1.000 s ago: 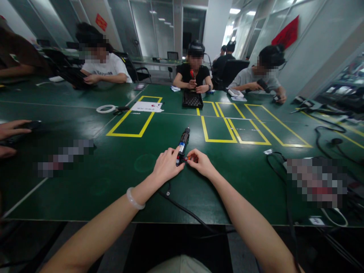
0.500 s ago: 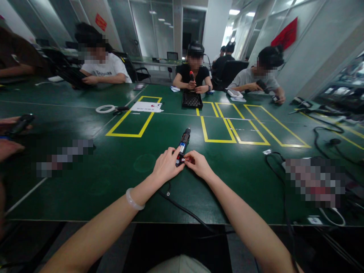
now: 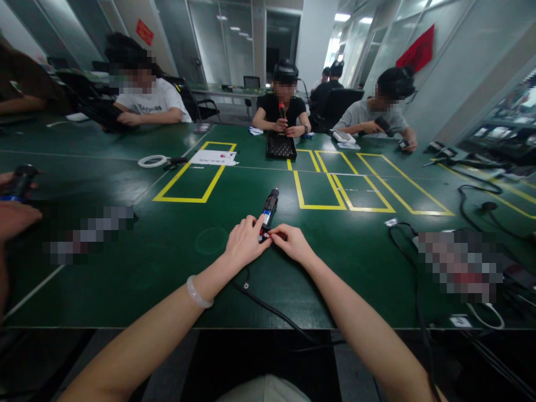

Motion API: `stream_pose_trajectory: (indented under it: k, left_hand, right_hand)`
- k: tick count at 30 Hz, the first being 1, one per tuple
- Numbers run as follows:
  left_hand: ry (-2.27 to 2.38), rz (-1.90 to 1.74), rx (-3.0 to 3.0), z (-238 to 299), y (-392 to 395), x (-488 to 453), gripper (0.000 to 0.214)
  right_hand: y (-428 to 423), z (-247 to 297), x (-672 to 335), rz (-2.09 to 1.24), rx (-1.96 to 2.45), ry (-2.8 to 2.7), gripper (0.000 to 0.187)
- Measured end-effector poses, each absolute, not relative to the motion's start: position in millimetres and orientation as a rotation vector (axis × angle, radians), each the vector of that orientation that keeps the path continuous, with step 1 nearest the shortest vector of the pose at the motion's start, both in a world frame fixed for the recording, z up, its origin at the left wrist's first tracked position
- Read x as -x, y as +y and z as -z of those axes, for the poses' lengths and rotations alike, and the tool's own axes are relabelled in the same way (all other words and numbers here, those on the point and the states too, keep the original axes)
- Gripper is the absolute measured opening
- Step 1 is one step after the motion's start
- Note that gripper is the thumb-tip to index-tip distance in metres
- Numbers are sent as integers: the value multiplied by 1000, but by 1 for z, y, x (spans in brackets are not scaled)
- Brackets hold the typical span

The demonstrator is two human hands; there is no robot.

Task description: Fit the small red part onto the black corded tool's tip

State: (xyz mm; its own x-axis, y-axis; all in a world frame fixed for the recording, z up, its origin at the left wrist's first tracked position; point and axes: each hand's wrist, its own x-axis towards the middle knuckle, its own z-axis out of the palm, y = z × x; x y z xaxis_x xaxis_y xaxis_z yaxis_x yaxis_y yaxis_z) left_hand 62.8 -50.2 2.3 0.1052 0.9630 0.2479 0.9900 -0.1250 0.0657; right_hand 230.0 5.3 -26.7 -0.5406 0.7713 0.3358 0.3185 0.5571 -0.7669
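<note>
On the green table, the fingers of my left hand [image 3: 247,240] are closed around the near end of a slim electric hand tool [image 3: 270,207]. Its nose is black and its body has a blue and silver section, pointing away from me. My right hand [image 3: 293,243] pinches a tiny white and red part at the tool's near end, which looks like a connector or wire end. The fingers partly hide this spot. From under the left hand a black power cord [image 3: 272,309] runs over the table's front edge, beside a short lead with a small ring end [image 3: 246,285].
Yellow tape outlines [image 3: 322,207] mark the table. A paper sheet [image 3: 213,157] and a coiled white cable [image 3: 152,161] lie left. Black cables [image 3: 412,279] run on the right. Across sits a co-worker [image 3: 285,106] behind a black tray [image 3: 281,147]; another person's hand [image 3: 19,215] shows left.
My hands stay at the tool, with only slight shifts of the fingers. The whole view has moved a little. At far left, the other person's hands have moved with a tool.
</note>
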Motion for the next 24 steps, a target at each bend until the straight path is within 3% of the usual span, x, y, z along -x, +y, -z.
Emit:
stream_pose_trajectory:
  k: [15,24]
  left_hand:
    - [-2017,249,2195,-2,-47,-52,62]
    - [-2162,119,2060,-4,-32,8,65]
  right_hand:
    - [12,32,-238,-861,842,-2078,16]
    - [13,30,-239,-846,883,-2093,15]
